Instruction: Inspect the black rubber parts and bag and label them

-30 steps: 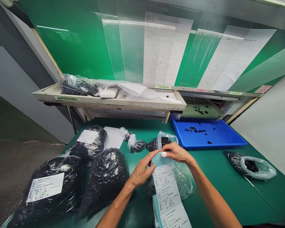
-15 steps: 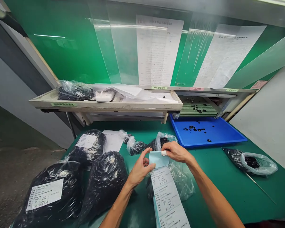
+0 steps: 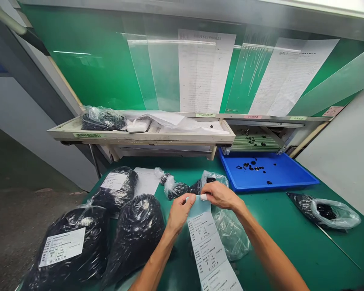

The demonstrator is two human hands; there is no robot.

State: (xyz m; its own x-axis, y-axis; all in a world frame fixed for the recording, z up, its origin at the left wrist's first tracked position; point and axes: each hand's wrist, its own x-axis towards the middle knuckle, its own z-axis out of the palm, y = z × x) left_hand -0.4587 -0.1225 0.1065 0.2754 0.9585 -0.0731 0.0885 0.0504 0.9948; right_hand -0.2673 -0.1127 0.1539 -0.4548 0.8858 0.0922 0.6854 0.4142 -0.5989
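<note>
A long strip of printed labels (image 3: pixel 210 246) hangs toward me, its pale blue backing (image 3: pixel 199 208) bare at the top end. My left hand (image 3: pixel 181 212) pinches the top left corner of that backing between thumb and fingers. At the top right corner, my right hand (image 3: pixel 221 196) grips the same end, with a white wrap on one fingertip. Behind the strip lies a clear plastic bag (image 3: pixel 232 234), partly covered by it. Just left of the strip stands an unlabelled bag of black parts (image 3: pixel 142 230).
Two labelled bags of black parts (image 3: pixel 75 218) (image 3: pixel 123 184) fill the left side. A blue tray (image 3: pixel 291 176) with scattered black pieces sits at the back right. An opened bag (image 3: pixel 324 210) lies near a thin stick (image 3: pixel 339 246). A wooden shelf (image 3: pixel 148 138) overhangs the table's back.
My left hand has gone from spread fingers beside the backing to a pinch on its top corner. My right hand has shifted slightly left, closer to it. The view has moved a little.
</note>
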